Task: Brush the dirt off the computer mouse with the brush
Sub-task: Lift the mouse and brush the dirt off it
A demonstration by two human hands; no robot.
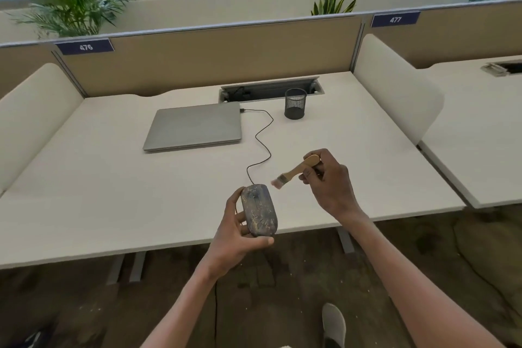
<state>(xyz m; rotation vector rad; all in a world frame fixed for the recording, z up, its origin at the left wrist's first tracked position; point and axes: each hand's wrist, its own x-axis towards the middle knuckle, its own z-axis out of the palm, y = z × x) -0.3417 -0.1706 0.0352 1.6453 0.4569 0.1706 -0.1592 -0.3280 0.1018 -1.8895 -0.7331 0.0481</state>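
One mouse [260, 209], one brush [296, 170], two hands

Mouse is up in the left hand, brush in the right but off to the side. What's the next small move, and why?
Probably bring the brush down and left until its bristles meet the top of the mouse. The left hand grips the mouse above the desk edge, its top mottled with dirt, while the right hand holds the brush with its bristles clear of the mouse, above and to its right.
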